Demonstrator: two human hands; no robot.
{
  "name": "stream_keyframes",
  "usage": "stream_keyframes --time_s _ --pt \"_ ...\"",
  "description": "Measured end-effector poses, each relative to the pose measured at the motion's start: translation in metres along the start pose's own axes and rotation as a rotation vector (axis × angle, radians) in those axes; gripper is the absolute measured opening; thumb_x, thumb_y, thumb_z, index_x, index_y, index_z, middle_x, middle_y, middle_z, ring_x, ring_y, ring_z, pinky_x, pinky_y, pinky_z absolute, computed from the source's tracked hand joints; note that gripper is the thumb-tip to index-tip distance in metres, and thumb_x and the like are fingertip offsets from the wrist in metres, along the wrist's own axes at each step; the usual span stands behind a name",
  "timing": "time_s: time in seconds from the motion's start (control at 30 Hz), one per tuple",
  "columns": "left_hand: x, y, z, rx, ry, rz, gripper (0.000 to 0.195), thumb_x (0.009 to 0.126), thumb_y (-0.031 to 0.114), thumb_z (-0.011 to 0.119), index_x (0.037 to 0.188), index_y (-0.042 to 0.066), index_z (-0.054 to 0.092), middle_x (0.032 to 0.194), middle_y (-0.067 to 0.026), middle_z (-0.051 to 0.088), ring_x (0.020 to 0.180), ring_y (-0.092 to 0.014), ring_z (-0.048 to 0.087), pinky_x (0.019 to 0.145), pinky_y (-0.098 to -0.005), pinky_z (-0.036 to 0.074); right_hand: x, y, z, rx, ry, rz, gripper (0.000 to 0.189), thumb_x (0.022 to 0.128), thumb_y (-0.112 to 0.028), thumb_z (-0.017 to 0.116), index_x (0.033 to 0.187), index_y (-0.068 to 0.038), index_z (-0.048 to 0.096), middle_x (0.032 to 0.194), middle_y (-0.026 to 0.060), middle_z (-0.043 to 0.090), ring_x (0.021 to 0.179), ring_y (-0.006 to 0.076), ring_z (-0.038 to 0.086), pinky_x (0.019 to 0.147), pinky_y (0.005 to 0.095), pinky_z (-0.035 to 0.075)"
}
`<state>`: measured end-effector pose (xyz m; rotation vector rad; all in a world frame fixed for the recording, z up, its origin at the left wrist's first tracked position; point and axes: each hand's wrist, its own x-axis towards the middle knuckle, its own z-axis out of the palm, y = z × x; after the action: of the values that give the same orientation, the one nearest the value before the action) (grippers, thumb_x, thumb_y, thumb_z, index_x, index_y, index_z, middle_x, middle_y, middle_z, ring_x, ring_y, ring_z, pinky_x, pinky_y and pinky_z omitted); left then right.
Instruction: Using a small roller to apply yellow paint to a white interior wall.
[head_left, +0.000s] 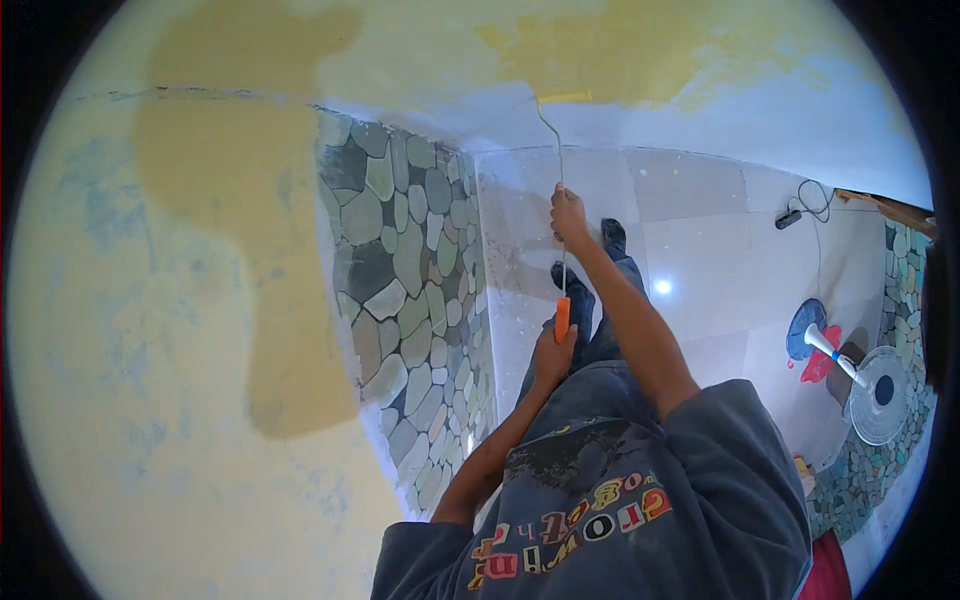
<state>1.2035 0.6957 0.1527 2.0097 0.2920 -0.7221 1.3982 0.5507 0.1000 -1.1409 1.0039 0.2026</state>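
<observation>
My left hand (555, 354) is closed around the orange handle (562, 319) of a long-framed paint roller. Higher up, my right hand (568, 216) grips the roller's thin metal rod (556, 135). At the rod's far end, the yellow roller sleeve (566, 97) lies against the wall in front of me, at the lower edge of a patch of fresh yellow paint (630, 52). Below the sleeve the wall (720, 124) is whitish and unpainted. The rod runs down between my two hands, over my legs and shoes.
At left, a yellowish wall (195, 300) bears bluish blotches above a stone-clad lower band (409, 262). Pale tiles (697, 262) cover the floor. To the right stand a pedestal fan (879, 394) and a power strip (788, 219) with a looped cable. A red piece (823, 358) lies by the fan's base.
</observation>
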Motion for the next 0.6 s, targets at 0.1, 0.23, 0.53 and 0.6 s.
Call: stream_keyframes --time_s 0.1,0.23,0.53,0.6 --pt "0.015 0.008 0.014 0.002 -0.047 -0.08 0.037 0.088 0.031 0.062 0.08 -0.004 0.061 0.071 -0.0231 0.062 0.065 -0.037 0.06 0.061 -0.0444 0.044 0.031 -0.005 -0.007 -0.01 0.017 0.066 0.044 0.1 -0.043 0.042 0.078 -0.007 0.051 0.054 0.0018 0.041 0.04 0.0156 0.037 0.034 0.0349 0.029" --pt "0.013 -0.003 0.014 0.024 0.004 -0.02 0.035 0.088 0.03 0.064 0.072 -0.001 0.058 0.058 -0.0081 0.055 0.052 -0.015 0.05 0.051 -0.0364 0.04 0.019 0.007 -0.003 -0.096 0.014 0.044 0.044 0.1 -0.042 0.041 0.079 -0.006 0.054 0.052 0.0045 0.044 0.038 0.0182 0.039 0.035 0.0365 0.034" --pt "0.012 -0.012 0.015 -0.052 -0.068 -0.177 0.036 0.089 0.031 0.064 0.073 -0.002 0.058 0.059 -0.0107 0.056 0.053 -0.02 0.055 0.051 -0.0359 0.041 0.033 0.018 -0.003 -0.21 0.125 -0.231 0.045 0.101 -0.038 0.04 0.078 -0.002 0.054 0.057 0.0116 0.049 0.043 0.0248 0.049 0.045 0.0402 0.041" --pt "0.02 -0.01 0.016 -0.111 -0.104 -0.203 0.033 0.09 0.03 0.064 0.074 0.001 0.058 0.055 -0.0036 0.053 0.048 -0.013 0.052 0.046 -0.032 0.04 0.046 0.004 -0.005 -0.156 0.041 0.098 0.045 0.1 -0.037 0.04 0.079 0.0 0.054 0.06 0.0125 0.05 0.051 0.0249 0.051 0.05 0.0408 0.041"
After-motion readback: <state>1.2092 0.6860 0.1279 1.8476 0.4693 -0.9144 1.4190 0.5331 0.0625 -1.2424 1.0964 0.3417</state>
